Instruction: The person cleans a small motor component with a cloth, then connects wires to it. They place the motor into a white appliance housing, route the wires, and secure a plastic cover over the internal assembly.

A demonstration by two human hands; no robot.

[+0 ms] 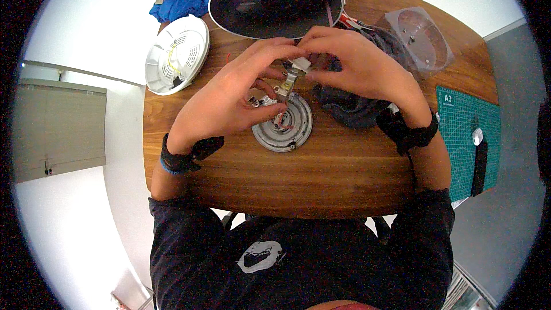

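Both of my hands meet over a small metal bracket (288, 80) with a whitish block at its top end. My left hand (232, 92) is closed round its left side, with the thumb low by the disc. At the upper end, the fingertips of my right hand (359, 60) close on the whitish block; part of that contact is hidden. Beneath the bracket, a round grey metal disc (298, 135) with ring grooves lies on the table. Small parts and a reddish wire sit on the disc, partly covered by my left fingers.
A white round housing with a dark inside (275, 3) stands at the back of the wooden table (258, 183). Left of it are a vented white cover (192, 51) and blue cloth (186, 0). Rightward lie dark cloth (347, 109), a clear plastic tray (433, 51) and a green cutting mat (459, 149).
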